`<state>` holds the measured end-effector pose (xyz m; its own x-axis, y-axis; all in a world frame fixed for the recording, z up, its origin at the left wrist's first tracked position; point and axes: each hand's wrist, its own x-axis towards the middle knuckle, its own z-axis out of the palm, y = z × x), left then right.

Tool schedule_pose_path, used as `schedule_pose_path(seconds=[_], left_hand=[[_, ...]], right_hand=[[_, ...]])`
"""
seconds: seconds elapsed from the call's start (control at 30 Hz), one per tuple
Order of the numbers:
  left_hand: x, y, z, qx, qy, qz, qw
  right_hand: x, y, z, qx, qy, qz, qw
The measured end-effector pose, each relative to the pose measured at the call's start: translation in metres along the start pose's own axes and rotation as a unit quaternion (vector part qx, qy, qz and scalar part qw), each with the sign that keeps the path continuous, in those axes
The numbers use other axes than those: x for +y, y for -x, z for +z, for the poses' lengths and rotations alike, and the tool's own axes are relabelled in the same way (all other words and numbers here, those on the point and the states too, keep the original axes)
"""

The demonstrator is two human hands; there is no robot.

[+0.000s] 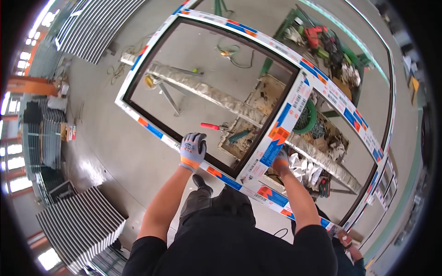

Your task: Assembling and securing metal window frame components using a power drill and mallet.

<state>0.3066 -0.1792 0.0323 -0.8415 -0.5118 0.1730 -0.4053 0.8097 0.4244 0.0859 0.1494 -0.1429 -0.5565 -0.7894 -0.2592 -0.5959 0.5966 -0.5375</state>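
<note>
A large window frame, wrapped in white, blue and orange printed film with dark inner edges, spans the view at a slant before me. My left hand, in a grey and orange work glove, is closed over the near bar of the frame, its fingers curled to the inside edge. Through the right-hand opening reaches my right hand, gloved too, against the wide dividing bar. That bar hides its fingers. Below the frame runs a padded support beam, and a red-handled tool lies near a tray of debris.
Under the right opening are a green basket of small metal parts and a cordless drill. A green cart with power tools stands beyond. Metal profiles are stacked at left. A co-worker's hand is beside the frame's near right corner.
</note>
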Motion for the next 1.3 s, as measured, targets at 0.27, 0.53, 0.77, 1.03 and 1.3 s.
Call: schedule_pose_path(seconds=[0.27,0.53,0.77,1.03,1.3], left_hand=[[-0.049,0.151,-0.083,0.039,0.074,-0.167,0.982],[-0.371,0.566,-0.049,0.081,0.364,-0.749,0.548],[-0.444,0.584,-0.135,0.233,0.399,-0.724,0.512],[-0.502,0.492,-0.122,0.165,0.459,-0.666,0.564],[-0.635,0.356,-0.179,0.104,0.445,-0.581,0.674]], right_hand=[[-0.078,0.101,-0.081,0.241,0.037,0.199,0.949],[-0.353,0.038,-0.006,0.236,-0.040,-0.032,0.970],[-0.396,0.071,0.112,0.023,0.070,0.077,0.994],[-0.547,-0.052,0.122,0.002,0.108,-0.069,0.992],[-0.686,-0.240,0.112,0.157,0.053,-0.142,0.976]])
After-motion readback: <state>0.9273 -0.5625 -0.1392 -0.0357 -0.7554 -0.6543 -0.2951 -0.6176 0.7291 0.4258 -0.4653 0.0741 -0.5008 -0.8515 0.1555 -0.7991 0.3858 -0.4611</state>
